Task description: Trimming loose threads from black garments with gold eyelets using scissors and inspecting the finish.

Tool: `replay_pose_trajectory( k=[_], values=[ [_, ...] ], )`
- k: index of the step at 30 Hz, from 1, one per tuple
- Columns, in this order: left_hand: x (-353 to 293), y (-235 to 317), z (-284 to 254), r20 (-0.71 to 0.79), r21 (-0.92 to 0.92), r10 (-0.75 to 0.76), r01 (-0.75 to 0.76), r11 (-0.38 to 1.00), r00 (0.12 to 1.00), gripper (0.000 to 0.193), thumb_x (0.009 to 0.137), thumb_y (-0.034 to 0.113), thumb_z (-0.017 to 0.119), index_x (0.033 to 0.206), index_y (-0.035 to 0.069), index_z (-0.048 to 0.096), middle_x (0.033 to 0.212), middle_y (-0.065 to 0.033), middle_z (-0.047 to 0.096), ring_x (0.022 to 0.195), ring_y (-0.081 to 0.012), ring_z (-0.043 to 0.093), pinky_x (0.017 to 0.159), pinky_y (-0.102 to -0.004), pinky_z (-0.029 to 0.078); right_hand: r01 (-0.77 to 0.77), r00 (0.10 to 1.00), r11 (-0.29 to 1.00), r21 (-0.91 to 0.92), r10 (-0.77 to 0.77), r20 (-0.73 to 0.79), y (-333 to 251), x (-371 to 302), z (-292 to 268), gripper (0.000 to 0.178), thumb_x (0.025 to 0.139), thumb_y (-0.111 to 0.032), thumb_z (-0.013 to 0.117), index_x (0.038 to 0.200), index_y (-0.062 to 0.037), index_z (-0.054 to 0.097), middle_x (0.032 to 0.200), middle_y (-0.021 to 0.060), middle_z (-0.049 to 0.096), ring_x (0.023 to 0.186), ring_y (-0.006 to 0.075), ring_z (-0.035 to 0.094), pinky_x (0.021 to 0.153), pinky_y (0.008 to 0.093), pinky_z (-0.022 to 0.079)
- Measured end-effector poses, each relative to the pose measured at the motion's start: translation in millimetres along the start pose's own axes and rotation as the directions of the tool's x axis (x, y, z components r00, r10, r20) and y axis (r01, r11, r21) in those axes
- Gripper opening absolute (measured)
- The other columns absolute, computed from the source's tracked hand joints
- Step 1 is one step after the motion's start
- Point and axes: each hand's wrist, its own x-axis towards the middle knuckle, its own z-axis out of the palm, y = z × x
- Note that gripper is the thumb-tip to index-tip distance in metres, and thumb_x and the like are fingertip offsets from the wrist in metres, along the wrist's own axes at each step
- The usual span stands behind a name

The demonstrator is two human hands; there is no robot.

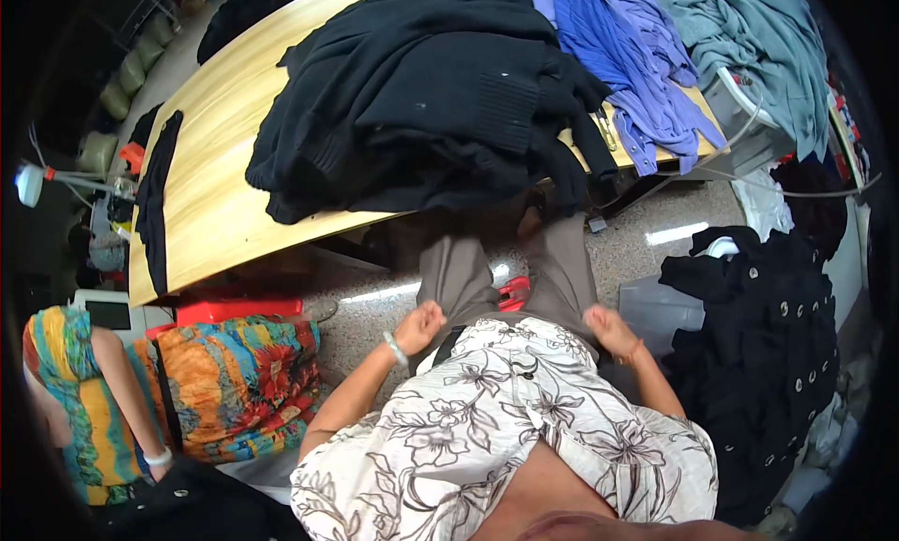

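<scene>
My left hand [420, 326] is curled closed in front of my lap, beside the left leg of my grey-brown trousers [459, 281]. Across from it, my right hand [613, 332] is also closed, near the right trouser leg, and slightly blurred. Neither palm shows, so I cannot tell whether anything small is inside the fingers. Ahead of both hands, apart from them, a large heap of black knitted garments [403, 101] lies on the wooden table [211, 166] and hangs a little over its near edge.
Purple-blue garments [637, 63] and a grey-green cloth [749, 35] lie at the far right. A dark garment with metal rings [758, 344] hangs at my right by a translucent bin [655, 311]. On my left sits a person in a colourful dress [225, 382]. A red stool [239, 310] stands nearby.
</scene>
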Motion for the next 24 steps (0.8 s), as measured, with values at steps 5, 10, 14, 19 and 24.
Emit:
replay_pose_trajectory(
  k=[5, 10, 14, 19, 24],
  values=[
    [-14.4, 31.5, 2.1, -0.062, 0.226, 0.205, -0.186, 0.956, 0.977, 0.013, 0.087, 0.008, 0.065, 0.094, 0.004, 0.056, 0.081, -0.0054, 0.06, 0.08, -0.0148, 0.057, 0.071, -0.0278, 0.046, -0.184, 0.976, 0.96, 0.212, 0.203, -0.072, 0.1, -29.5, 9.6, 0.015, 0.09, -0.017, 0.064, 0.093, -0.0023, 0.062, 0.068, -0.0052, 0.057, 0.057, 0.0058, 0.049, 0.055, 0.0235, 0.042],
    [-5.8, 159.2, -27.6, -0.425, 0.563, 0.728, -0.473, 0.678, 0.538, 0.034, 0.075, 0.003, 0.075, 0.104, -0.002, 0.059, 0.106, -0.0173, 0.062, 0.095, -0.0325, 0.06, 0.08, -0.0349, 0.049, 0.039, 0.935, 0.859, -0.511, -0.213, -0.285, -103.3, 5.3, -11.3, 0.014, 0.088, -0.016, 0.063, 0.092, -0.0027, 0.065, 0.078, 0.0118, 0.067, 0.07, 0.0228, 0.067, 0.066, 0.0321, 0.051],
    [23.0, 207.9, -72.0, -0.581, 0.691, 0.783, -0.373, 0.619, 0.221, 0.055, 0.075, 0.006, 0.077, 0.124, -0.002, 0.053, 0.118, -0.0179, 0.057, 0.101, -0.0311, 0.057, 0.079, -0.0341, 0.048, 0.258, 0.927, 0.911, -0.322, -0.327, -0.183, -202.2, 53.7, -22.2, 0.01, 0.089, -0.007, 0.06, 0.092, 0.0006, 0.064, 0.083, 0.0091, 0.064, 0.075, 0.0168, 0.062, 0.07, 0.0265, 0.049],
    [68.1, 231.7, -106.2, -0.633, 0.73, 0.763, -0.225, 0.645, 0.134, 0.067, 0.073, 0.016, 0.081, 0.129, 0.0, 0.049, 0.115, -0.0156, 0.053, 0.1, -0.029, 0.054, 0.084, -0.0356, 0.048, 0.618, 0.723, 0.624, -0.479, -0.69, 0.033, -332.5, 112.5, -10.0, 0.006, 0.083, 0.002, 0.061, 0.088, 0.001, 0.064, 0.082, 0.0093, 0.063, 0.074, 0.0198, 0.058, 0.068, 0.0288, 0.046],
    [69.6, 244.8, -113.5, -0.774, 0.569, 0.628, -0.346, 0.746, 0.08, 0.082, 0.068, 0.016, 0.083, 0.136, 0.001, 0.04, 0.123, -0.0163, 0.043, 0.097, -0.0268, 0.047, 0.078, -0.0327, 0.044, 0.816, 0.497, 0.344, -0.464, -0.828, 0.26, -417.9, 166.5, 29.9, 0.011, 0.08, 0.006, 0.06, 0.09, 0.003, 0.063, 0.087, 0.0131, 0.063, 0.08, 0.0258, 0.06, 0.073, 0.0318, 0.047]
  ],
)
